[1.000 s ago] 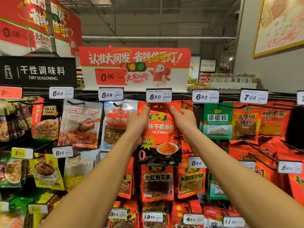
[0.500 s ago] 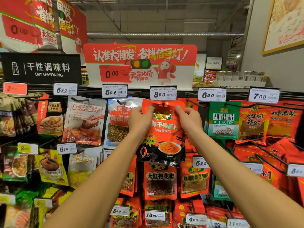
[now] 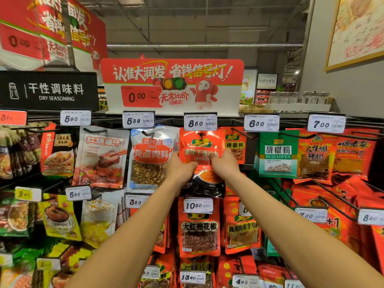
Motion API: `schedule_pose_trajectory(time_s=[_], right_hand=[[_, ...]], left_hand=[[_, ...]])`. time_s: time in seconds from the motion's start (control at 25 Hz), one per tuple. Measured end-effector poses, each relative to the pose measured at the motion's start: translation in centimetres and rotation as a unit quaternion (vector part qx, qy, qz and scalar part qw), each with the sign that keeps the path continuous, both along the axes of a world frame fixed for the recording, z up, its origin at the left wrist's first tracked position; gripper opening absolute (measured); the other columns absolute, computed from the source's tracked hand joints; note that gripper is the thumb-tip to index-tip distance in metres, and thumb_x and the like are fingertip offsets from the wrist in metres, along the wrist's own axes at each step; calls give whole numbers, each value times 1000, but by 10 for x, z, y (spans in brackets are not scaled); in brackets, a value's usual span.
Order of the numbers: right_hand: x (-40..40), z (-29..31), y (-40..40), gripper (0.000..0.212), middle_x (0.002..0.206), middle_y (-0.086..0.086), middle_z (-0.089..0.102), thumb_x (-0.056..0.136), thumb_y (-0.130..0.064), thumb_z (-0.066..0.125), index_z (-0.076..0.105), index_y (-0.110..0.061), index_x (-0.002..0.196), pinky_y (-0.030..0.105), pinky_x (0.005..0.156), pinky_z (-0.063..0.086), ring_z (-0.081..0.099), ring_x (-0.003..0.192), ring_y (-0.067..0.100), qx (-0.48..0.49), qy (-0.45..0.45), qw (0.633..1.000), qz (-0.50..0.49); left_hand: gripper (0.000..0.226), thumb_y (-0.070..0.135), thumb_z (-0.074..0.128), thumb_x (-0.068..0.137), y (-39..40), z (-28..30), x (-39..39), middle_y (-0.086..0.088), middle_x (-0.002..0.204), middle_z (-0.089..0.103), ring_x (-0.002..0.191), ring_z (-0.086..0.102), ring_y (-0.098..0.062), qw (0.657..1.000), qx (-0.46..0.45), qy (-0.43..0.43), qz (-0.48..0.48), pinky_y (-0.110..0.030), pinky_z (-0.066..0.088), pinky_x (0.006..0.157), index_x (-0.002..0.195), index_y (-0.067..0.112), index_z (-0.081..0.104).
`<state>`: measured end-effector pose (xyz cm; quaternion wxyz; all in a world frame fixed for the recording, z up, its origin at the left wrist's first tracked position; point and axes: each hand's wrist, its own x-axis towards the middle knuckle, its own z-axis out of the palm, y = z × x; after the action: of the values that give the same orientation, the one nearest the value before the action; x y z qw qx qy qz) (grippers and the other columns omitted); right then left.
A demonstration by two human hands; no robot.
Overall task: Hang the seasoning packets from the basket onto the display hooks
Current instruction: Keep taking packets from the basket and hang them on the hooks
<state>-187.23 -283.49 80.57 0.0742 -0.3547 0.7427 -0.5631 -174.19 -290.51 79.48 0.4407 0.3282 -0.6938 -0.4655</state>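
We steady a light, floppy seasoning packet at twelve o'clock, left hand and right hand pinching its midsection.

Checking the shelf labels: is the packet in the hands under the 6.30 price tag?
No, the red packet hangs under the 8.50 tag.

Red-and-black seasoning packet upright on display hook under 8.50 tag

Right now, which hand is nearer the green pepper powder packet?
Right. The right hand is on the red packet beside the green pepper powder packet; the left hand is farther away.
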Motion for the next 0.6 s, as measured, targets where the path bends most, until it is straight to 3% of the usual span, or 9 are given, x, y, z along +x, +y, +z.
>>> schedule_pose_trajectory(time_s=[0.08,0.16,0.24,0.36,0.44,0.48,0.52,0.6], right_hand=[[-8,-2,-9,46,138,12,57,102,-36,55,43,-10,138,41,103,47,55,126,33,22,-9,1000,-6],[-17,-6,-12,45,135,12,59,100,-38,56,47,-11,135,42,102,48,57,123,33,38,-13,999,-7],[-22,-11,-5,45,130,9,63,99,-43,56,51,-13,132,40,96,50,60,115,29,46,-15,999,1],[-25,-16,24,46,127,6,66,99,-43,57,58,-13,134,29,87,41,59,108,22,36,32,999,-13],[-25,-19,54,36,120,5,70,98,-36,58,67,-13,124,32,91,47,63,107,22,-22,62,997,-30],[-26,-21,71,26,110,6,74,98,-30,58,70,-13,113,37,88,53,67,101,23,-66,34,997,-19],[-25,-22,88,18,96,7,76,98,-24,58,71,-12,100,38,76,59,71,88,24,-106,-20,994,15],[-20,-29,121,19,70,8,71,98,-14,56,67,-11,83,26,48,54,69,58,20,-139,-115,980,86]], left_hand=[[47,21,74,86,-1,-1,-13,-2,118,70,111,65,-25,998,-9,-44,35,-38,52,95,129,19,55],[53,21,72,87,-1,-4,-15,-5,125,67,115,62,-28,997,-4,-59,43,-40,49,102,135,20,50],[53,21,74,87,-2,-8,-9,-5,124,67,112,64,-25,998,3,-47,34,-42,51,101,135,18,51],[46,29,69,92,1,-11,10,-2,126,67,107,63,-21,998,-9,-48,40,-37,51,95,134,17,57],[44,32,64,96,6,-13,27,-1,130,64,111,59,-19,998,-22,-39,53,-35,47,96,137,16,58],[38,30,63,97,11,-14,37,-2,130,64,112,60,-17,998,-30,-30,53,-36,47,98,132,16,61],[29,27,62,97,18,-16,45,-3,127,67,110,63,-17,998,-30,-17,43,-36,50,97,124,18,66],[14,22,60,98,35,-25,62,-7,109,76,95,73,-21,1000,13,16,-1,-36,58,85,105,19,72]])
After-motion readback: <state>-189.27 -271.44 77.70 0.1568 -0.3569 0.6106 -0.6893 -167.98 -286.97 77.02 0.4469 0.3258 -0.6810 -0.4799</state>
